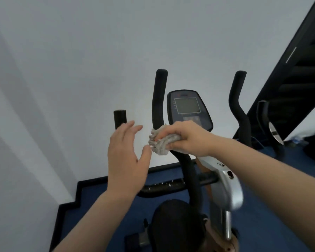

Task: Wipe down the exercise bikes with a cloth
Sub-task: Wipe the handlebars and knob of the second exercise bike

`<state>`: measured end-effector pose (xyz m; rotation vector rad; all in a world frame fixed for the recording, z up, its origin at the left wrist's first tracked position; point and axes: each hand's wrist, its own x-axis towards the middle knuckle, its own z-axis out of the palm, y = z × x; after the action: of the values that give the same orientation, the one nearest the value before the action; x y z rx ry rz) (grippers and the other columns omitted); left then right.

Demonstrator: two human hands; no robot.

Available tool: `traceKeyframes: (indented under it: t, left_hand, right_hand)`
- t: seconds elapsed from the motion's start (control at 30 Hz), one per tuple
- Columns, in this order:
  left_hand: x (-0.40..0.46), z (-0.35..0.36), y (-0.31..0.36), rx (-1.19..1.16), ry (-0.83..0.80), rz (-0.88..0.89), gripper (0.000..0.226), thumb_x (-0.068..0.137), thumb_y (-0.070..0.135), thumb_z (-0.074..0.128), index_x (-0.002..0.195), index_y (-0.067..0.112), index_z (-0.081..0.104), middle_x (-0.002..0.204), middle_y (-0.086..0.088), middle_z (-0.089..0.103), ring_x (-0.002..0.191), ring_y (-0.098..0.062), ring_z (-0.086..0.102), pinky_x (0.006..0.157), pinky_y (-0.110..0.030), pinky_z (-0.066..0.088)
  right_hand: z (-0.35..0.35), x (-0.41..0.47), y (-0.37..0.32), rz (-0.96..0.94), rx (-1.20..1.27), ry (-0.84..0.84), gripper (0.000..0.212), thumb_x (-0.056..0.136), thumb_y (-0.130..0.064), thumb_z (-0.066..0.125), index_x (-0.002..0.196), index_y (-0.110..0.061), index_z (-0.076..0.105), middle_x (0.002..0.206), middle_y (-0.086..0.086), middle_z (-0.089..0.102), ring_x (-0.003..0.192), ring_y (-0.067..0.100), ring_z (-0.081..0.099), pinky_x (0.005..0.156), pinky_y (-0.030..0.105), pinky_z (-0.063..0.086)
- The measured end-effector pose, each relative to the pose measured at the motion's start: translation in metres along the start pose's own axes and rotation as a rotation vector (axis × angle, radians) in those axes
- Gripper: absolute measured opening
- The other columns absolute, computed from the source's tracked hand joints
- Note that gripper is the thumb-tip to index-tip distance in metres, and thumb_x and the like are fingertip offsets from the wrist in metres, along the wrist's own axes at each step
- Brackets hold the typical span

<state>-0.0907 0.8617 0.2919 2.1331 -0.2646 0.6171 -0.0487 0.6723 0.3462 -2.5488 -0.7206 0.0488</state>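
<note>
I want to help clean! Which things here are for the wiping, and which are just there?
For the wiping: cloth, right hand, left hand, exercise bike.

Just there: mirror, blue floor, white wall.

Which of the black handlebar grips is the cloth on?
The tall curved grip just left of the console; the right hand holds the cloth at its base. The short stub and right-side grip stand untouched.

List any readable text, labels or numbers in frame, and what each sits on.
None readable.
Console: small reddish mark above the screen, too blurred to read.
Console: tick marks left of the screen, and a panel below it, too small to read.
Cloth, handlebars, silver frame: no text visible.
</note>
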Motion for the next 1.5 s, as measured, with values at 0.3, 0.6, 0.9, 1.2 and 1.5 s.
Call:
traceKeyframes:
  t: [0.3, 0.6, 0.9, 1.2, 1.5]
  left_hand:
    - [-0.061, 0.01, 0.018, 0.017, -0.278, -0.003, 0.02, 0.088, 0.03, 0.056, 0.108, 0.03, 0.061, 0.104, 0.02, 0.056, 0.101, 0.002, 0.047, 0.09, -0.024, 0.04]
    - [-0.056, 0.007, 0.012, 0.236, -0.512, 0.132, 0.044, 0.084, 0.067, 0.04, 0.108, 0.035, 0.057, 0.102, 0.019, 0.055, 0.099, -0.005, 0.043, 0.091, -0.023, 0.028]
    - [-0.054, 0.01, 0.01, 0.113, -0.586, 0.141, 0.059, 0.074, 0.078, 0.038, 0.11, 0.035, 0.057, 0.103, 0.018, 0.057, 0.094, -0.006, 0.048, 0.089, -0.029, 0.035]
    - [-0.05, 0.018, 0.01, 0.144, -0.633, 0.165, 0.087, 0.052, 0.098, 0.031, 0.111, 0.039, 0.055, 0.105, 0.02, 0.057, 0.095, -0.005, 0.05, 0.087, -0.031, 0.042]
    - [-0.047, 0.015, 0.011, 0.14, -0.685, 0.064, 0.094, 0.042, 0.099, 0.037, 0.115, 0.041, 0.054, 0.103, 0.024, 0.053, 0.097, -0.004, 0.05, 0.091, -0.034, 0.045]
  right_hand:
    - [0.021, -0.07, 0.012, 0.1, 0.258, 0.111, 0.029, 0.083, -0.009, 0.069, 0.11, -0.019, 0.068, 0.113, -0.012, 0.065, 0.106, 0.002, 0.059, 0.096, 0.026, 0.046]
    - [0.051, -0.135, -0.022, 0.278, 0.273, 0.224, 0.025, 0.084, -0.017, 0.066, 0.1, -0.036, 0.066, 0.101, -0.016, 0.068, 0.095, -0.001, 0.061, 0.081, 0.014, 0.047]
    - [0.088, -0.155, -0.049, 0.673, 0.324, 0.667, 0.034, 0.08, -0.018, 0.073, 0.107, -0.035, 0.063, 0.098, -0.021, 0.065, 0.086, -0.01, 0.06, 0.07, 0.004, 0.044]
    - [0.09, -0.145, -0.058, 0.588, 0.23, 0.655, 0.025, 0.079, -0.017, 0.072, 0.103, -0.02, 0.069, 0.101, -0.013, 0.064, 0.091, -0.006, 0.057, 0.079, 0.002, 0.041]
    - [0.052, -0.124, -0.006, 0.369, -0.261, 0.365, 0.031, 0.083, -0.011, 0.066, 0.114, -0.012, 0.064, 0.121, 0.001, 0.056, 0.111, 0.018, 0.047, 0.093, 0.018, 0.032]
